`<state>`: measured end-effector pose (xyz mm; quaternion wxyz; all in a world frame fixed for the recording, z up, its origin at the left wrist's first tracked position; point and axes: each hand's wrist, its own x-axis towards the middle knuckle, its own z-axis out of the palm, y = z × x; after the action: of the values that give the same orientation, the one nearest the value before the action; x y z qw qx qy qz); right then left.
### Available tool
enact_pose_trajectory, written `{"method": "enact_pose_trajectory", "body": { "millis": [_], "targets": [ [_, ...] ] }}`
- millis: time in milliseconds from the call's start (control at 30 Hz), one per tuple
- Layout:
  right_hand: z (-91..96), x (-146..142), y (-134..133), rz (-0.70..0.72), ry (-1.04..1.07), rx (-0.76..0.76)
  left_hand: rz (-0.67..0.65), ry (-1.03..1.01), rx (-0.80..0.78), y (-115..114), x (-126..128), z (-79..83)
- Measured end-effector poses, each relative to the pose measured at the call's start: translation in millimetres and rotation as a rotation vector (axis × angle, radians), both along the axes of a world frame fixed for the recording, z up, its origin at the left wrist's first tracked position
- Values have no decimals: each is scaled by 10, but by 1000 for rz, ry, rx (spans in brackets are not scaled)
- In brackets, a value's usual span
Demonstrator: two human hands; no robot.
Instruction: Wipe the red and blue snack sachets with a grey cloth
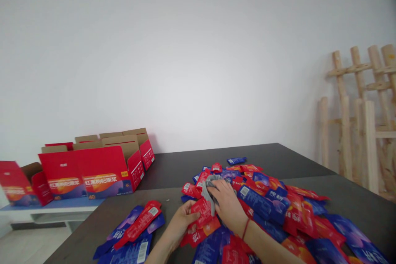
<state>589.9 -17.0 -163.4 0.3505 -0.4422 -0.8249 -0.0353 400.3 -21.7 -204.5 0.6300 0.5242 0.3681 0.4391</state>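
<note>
My left hand is closed on a red pouch, with the thumb on its printed face. Against that pouch's upper end, my right hand presses a crumpled grey cloth, its fingers bent over the fabric. Beneath and around both hands spreads a heap of red and blue pouches, some overlapping the pouch I hold. Left of my left forearm lies a smaller pile of pouches, a red one on top of blue ones.
Open red cartons with brown insides stand at the left, some on a low white-and-blue bench. A single blue pouch lies farther back on the dark table. Wooden posts lean at the right wall.
</note>
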Motion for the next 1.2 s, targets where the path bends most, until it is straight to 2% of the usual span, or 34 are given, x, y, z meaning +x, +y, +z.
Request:
{"method": "enact_pose_trajectory", "body": {
  "millis": [100, 167, 300, 400, 467, 533, 633, 700, 767, 900, 1033, 1133, 1200],
  "targets": [
    [-101, -126, -74, 175, -154, 52, 30, 7, 16, 1, 75, 5],
    [-191, -160, -62, 207, -237, 70, 37, 10, 12, -2, 88, 10],
    [-250, -61, 100, 53, -247, 42, 68, -41, -14, 12, 21, 41],
    [-142, 68, 213, -109, -142, -10, 136, -97, -32, 40, -51, 91],
    [-31, 101, 216, -164, -53, -15, 182, -126, -36, 55, -77, 121],
    [67, 59, 154, -149, -2, 16, 204, -161, -53, 60, -77, 137],
    [103, -107, 17, -6, -63, 81, 192, -222, -103, 52, -50, 134],
    [38, -216, -37, 80, -157, 109, 186, -246, -121, 49, -37, 115],
    [-66, -274, -35, 106, -234, 120, 195, -237, -135, 55, -35, 85],
    [-216, -219, 87, 39, -285, 97, 243, -173, -143, 93, -75, 39],
    [-166, -41, 236, -113, -199, -18, 319, 37, -8, 142, -179, 94],
    [-42, 77, 300, -204, -42, -80, 358, 284, 188, 167, -253, 149],
    [45, 88, 286, -216, 48, -72, 369, 400, 340, 164, -260, 154]
  ]
}}
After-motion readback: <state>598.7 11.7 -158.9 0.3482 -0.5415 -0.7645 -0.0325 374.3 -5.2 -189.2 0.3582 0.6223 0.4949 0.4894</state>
